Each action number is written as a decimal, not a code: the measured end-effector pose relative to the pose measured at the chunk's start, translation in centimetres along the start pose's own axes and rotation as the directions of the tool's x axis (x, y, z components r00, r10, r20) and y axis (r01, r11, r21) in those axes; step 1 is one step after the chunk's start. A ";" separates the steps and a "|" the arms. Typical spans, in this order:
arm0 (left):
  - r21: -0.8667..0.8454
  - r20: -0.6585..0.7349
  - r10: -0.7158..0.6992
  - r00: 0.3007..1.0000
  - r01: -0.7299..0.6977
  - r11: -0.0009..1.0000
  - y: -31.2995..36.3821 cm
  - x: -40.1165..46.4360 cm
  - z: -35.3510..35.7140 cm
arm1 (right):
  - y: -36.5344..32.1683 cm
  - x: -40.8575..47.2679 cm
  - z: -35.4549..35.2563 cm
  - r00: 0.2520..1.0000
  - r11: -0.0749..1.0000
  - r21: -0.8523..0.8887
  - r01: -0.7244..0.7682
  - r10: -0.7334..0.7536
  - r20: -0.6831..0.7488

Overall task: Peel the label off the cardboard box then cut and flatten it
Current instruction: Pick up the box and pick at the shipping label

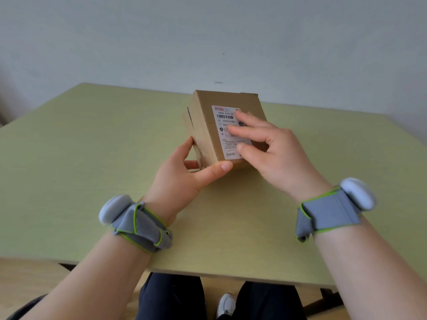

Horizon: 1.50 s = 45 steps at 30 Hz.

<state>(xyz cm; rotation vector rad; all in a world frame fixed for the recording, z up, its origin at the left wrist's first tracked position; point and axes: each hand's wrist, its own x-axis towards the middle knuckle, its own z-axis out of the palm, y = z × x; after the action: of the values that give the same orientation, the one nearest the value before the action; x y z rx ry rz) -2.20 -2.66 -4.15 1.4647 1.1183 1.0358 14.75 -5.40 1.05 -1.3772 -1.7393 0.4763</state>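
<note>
While the cardboard box [208, 135] stands on the bench [92, 146] with its labelled face turned up toward the camera, the label [225, 132] lies fully stuck, no corner visibly lifted. The label's long axis runs from the box's far edge to its near edge. The left hand [184, 179] grips the box at its near-left corner: thumb laid along the near edge just below the label, fingers [188, 144] reaching up the left side. The right hand [272, 153] lies over the right half of the label, fingers [240, 132] spread apart and loosely bent, tips on or just above the print; contact cannot be confirmed owing to blur. Judgement: the right hand is nearer the label's right edge and near-right corner, the likely starting point for peeling. No cutting tool is in view
</note>
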 end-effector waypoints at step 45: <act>0.064 -0.061 0.016 0.998 -0.012 0.998 0.8 -0.7 0.2 | 1.1 -0.4 0.7 0.989 0.998 0.004 0.066 -0.065 -0.134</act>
<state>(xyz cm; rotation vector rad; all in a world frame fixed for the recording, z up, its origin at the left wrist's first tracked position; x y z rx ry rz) -2.03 -3.44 -3.48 1.5012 1.1958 1.0695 14.85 -5.31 -0.32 -1.3113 -1.6661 0.3465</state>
